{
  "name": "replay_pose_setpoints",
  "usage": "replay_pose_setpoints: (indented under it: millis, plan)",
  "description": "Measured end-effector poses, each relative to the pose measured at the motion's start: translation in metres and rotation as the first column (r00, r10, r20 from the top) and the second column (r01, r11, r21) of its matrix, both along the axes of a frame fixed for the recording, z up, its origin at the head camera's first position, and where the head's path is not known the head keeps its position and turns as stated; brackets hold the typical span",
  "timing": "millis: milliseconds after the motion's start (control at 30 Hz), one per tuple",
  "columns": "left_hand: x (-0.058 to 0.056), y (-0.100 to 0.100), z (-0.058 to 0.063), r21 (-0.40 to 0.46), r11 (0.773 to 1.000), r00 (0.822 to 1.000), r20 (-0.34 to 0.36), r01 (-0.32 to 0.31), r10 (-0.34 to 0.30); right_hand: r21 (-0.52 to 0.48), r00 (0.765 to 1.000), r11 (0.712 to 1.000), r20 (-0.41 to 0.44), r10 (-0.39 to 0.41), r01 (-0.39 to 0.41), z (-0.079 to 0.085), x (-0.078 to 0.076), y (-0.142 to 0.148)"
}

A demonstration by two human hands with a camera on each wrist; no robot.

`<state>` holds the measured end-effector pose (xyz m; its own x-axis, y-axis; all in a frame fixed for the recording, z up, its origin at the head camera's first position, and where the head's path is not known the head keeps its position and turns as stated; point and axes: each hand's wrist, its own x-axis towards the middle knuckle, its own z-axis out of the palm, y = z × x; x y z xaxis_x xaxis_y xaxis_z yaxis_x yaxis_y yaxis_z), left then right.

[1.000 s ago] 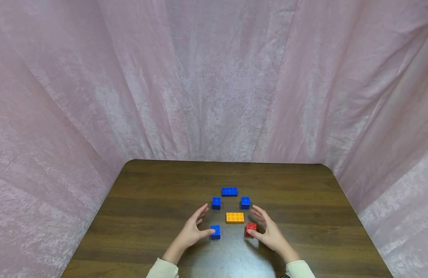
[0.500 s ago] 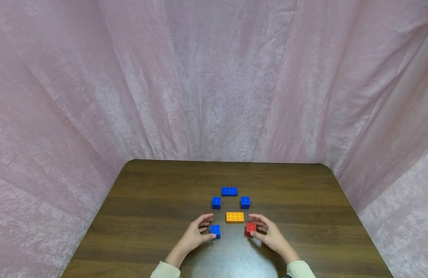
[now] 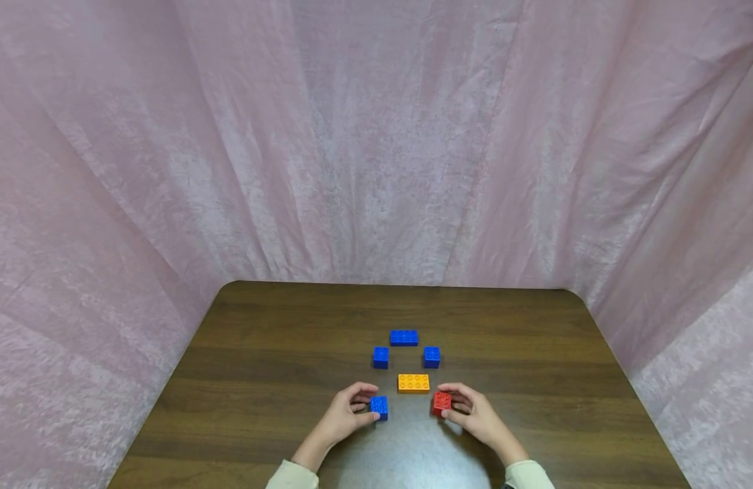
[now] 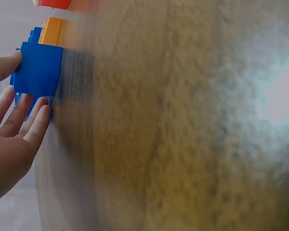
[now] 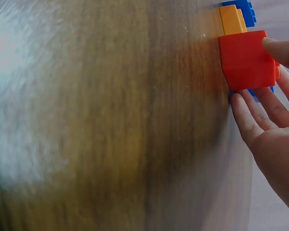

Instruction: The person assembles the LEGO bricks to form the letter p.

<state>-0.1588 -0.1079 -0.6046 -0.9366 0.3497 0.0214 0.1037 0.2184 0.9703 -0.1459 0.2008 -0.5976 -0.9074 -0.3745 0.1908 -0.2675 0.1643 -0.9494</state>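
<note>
A small square blue toy brick (image 3: 379,407) stands on the wooden table, its smooth side toward me in the left wrist view. My left hand (image 3: 342,413) curls around it, thumb on the near side and index finger at the far side. Opposite it, my right hand (image 3: 477,415) holds a small square red toy brick (image 3: 441,403) the same way, thumb at its near top corner. The other fingers spread beside each brick, low by the table, as the wrist views show. Between and just beyond the hands lies a longer orange brick (image 3: 413,384), studs up.
Farther back stand two square blue bricks, one on the left (image 3: 380,357) and one on the right (image 3: 431,357). Behind them lies a long blue brick (image 3: 404,337). The brown table (image 3: 278,326) ends at pink curtains (image 3: 389,170).
Both hands have closed in: the index fingers came back toward me, from beyond the bricks to their far sides. The bricks have stayed where they were.
</note>
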Motion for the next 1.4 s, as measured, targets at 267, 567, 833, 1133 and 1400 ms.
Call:
replay_pose_setpoints:
  millis: [267, 567, 833, 1133, 1400]
  plan:
    - [0.009, 0.002, 0.024, 0.010, 1.000, 1.000, 0.013, 0.007, -0.007, 0.031, 0.997, 0.998, 0.057, -0.052, 0.050, -0.002, 0.001, 0.005]
    - [0.003, -0.001, 0.002, -0.018, 1.000, 1.000, 0.000, -0.003, 0.003, 0.044, 0.989, 0.995, 0.114, -0.091, 0.087, -0.001, 0.002, 0.008]
    - [0.004, -0.002, 0.003, -0.012, 1.000, 1.000, 0.004, -0.003, 0.003, 0.033, 0.982, 0.994, 0.152, -0.110, 0.107, -0.001, 0.003, 0.008]
    - [0.012, 0.001, 0.024, 0.003, 1.000, 1.000, 0.016, 0.001, -0.001, 0.016, 0.986, 0.994, 0.123, -0.114, 0.112, -0.001, 0.004, 0.006]
    - [0.017, 0.001, 0.044, 0.022, 1.000, 1.000, 0.027, 0.011, -0.012, 0.000, 0.990, 0.995, 0.098, -0.104, 0.104, 0.002, 0.002, 0.003]
